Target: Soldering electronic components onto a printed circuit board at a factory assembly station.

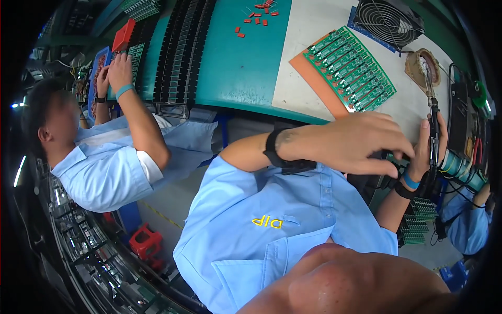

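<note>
My right hand (421,152) is closed round the dark handle of a soldering iron (433,123). The iron points away from me, its tip over a brown dish (418,67) with pale, crumbly residue inside. My left hand (361,140) hovers in front of the bench edge, palm down. Its thumb and fingers are bent but apart, and nothing shows between them. Just beyond it lies a green circuit board panel (351,70) of several joined strips, tilted on an orange sheet (318,83).
A black fan (386,20) stands at the back. Red components (258,20) lie scattered on the green mat (235,68). Black racks (180,52) stand to the left, where a co-worker (104,152) handles parts. Cables and a green spool (483,97) are at the right; stacked boards (417,217) sit below.
</note>
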Action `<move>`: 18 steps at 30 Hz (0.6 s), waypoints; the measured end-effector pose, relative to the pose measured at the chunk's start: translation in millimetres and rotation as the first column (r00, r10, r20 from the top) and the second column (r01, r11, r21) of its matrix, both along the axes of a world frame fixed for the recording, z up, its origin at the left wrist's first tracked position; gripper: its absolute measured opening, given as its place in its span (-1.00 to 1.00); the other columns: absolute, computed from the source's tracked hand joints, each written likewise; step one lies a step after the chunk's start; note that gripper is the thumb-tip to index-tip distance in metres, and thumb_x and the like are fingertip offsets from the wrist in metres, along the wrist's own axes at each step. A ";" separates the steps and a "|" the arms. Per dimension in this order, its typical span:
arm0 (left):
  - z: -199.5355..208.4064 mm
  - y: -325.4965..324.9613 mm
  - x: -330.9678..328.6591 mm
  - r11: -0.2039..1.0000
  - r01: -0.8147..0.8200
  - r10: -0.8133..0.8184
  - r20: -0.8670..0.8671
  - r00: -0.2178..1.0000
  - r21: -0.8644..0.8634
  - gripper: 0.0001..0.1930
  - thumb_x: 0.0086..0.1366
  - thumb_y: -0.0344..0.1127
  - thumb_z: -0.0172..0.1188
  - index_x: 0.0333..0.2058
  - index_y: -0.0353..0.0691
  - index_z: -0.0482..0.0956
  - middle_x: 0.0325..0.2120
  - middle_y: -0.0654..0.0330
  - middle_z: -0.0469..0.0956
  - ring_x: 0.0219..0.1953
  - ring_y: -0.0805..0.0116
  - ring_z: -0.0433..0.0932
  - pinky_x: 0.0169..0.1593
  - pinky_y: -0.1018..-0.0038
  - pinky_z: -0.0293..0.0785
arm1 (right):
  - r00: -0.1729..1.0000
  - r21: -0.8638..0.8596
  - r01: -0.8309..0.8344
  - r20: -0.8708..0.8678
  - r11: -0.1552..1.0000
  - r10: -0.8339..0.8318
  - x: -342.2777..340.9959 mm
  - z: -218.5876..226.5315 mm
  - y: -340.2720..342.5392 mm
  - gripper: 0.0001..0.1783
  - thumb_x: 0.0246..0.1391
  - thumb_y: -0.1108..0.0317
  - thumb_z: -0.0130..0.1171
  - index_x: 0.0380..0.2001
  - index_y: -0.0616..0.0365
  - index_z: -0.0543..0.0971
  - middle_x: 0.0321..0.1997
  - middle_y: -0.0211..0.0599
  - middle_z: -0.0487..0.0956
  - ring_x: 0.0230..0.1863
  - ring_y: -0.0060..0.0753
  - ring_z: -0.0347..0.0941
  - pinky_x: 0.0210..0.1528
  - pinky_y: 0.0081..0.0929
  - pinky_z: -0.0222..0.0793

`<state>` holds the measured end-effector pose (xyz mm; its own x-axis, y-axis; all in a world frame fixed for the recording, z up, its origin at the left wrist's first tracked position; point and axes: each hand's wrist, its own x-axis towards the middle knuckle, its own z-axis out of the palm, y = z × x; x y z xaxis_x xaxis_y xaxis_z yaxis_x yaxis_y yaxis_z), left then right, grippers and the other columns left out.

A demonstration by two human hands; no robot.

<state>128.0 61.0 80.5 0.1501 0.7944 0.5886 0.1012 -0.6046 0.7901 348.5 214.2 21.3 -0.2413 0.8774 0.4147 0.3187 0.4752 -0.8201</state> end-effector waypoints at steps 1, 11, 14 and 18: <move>-0.9 -2.7 -11.6 0.994 -0.095 0.094 -0.020 0.995 -0.057 -0.59 0.23 -0.28 0.46 0.04 -0.20 0.63 -0.26 0.14 0.66 -0.26 0.10 0.63 -0.15 0.28 0.57 | 1.000 0.010 -0.001 -0.001 1.000 0.001 1.6 0.4 0.6 -0.50 0.29 0.40 0.34 0.23 0.37 0.51 0.02 -0.09 0.69 -0.01 -0.41 0.62 0.13 -0.49 0.49; -39.7 -8.3 -46.4 0.785 -0.584 0.600 -0.491 0.631 0.208 -0.50 0.05 -0.23 0.56 -0.01 -0.13 0.66 -0.08 0.22 0.59 0.00 0.16 0.54 0.09 0.22 0.40 | 1.000 0.051 -0.011 -0.002 0.999 0.011 -4.6 3.2 22.5 -0.51 0.25 0.45 0.37 0.21 0.35 0.53 0.00 -0.15 0.67 -0.07 -0.50 0.60 0.00 -0.59 0.50; -41.4 -3.5 -43.8 0.792 -0.588 0.580 -0.509 0.636 0.167 -0.50 0.00 -0.19 0.58 -0.05 -0.11 0.67 -0.04 0.22 0.57 0.08 0.16 0.49 0.15 0.17 0.33 | 1.000 0.048 -0.004 -0.030 0.999 0.006 -6.2 2.9 25.0 -0.52 0.25 0.46 0.38 0.20 0.35 0.54 0.00 -0.16 0.67 -0.08 -0.52 0.59 -0.03 -0.60 0.51; -44.4 -0.4 -44.0 0.795 -0.577 0.572 -0.550 0.609 0.187 -0.51 -0.02 -0.13 0.58 -0.09 -0.10 0.68 0.01 0.22 0.54 0.13 0.15 0.46 0.19 0.12 0.28 | 1.000 0.021 -0.006 0.008 1.000 0.006 -3.8 2.9 29.7 -0.51 0.29 0.44 0.32 0.23 0.37 0.51 0.07 -0.07 0.67 0.07 -0.37 0.62 0.18 -0.44 0.48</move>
